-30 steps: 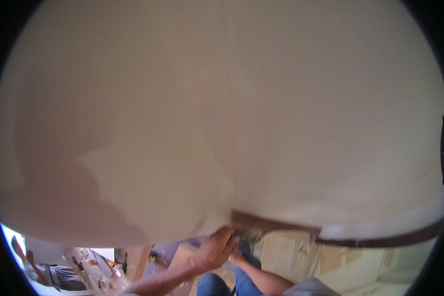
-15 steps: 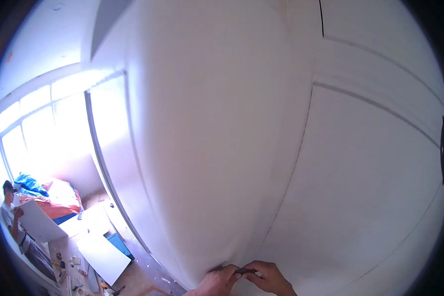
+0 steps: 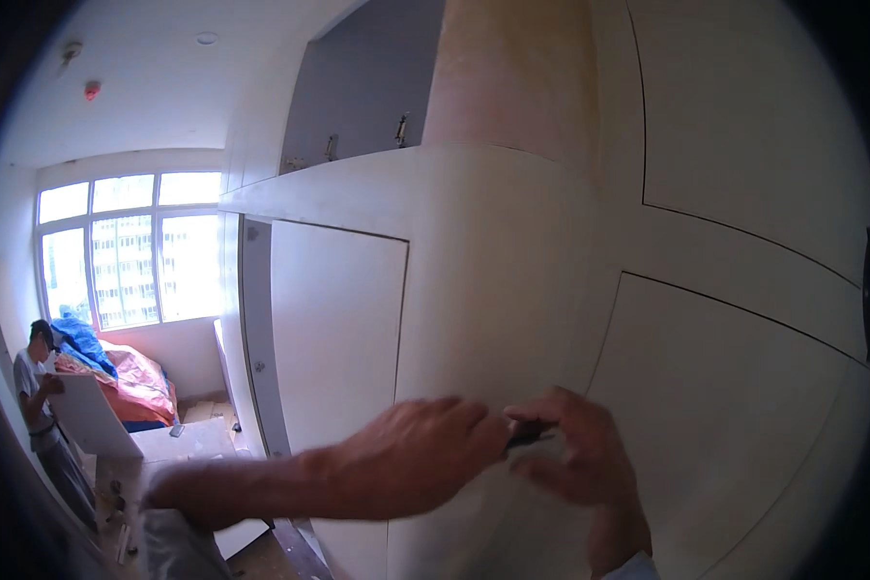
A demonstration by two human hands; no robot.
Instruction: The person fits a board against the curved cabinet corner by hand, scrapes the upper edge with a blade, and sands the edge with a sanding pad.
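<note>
My left hand (image 3: 420,456) reaches across from the lower left with its fingers curled closed. Whatever its grip may contain is hidden behind the knuckles. Just right of it, my right hand (image 3: 590,449) pinches a small black object (image 3: 527,435) between thumb and fingers. That object's left end meets the left hand's fingertips; its exact kind is too blurred to make out. Both hands are held in front of a pale curved cabinet panel (image 3: 493,290), and I cannot tell whether they touch it.
Flat cabinet doors (image 3: 735,416) with dark gaps stand at right, another door (image 3: 338,319) at left. Above is an open grey compartment (image 3: 367,87) with hinges. Far left, a person (image 3: 43,416) holds a white board (image 3: 95,416) near a covered heap (image 3: 126,377) and window.
My hands have risen from the bottom edge, and more of both forearms shows. The view has tilted upward, bringing in the open upper compartment. The black object stays between the hands.
</note>
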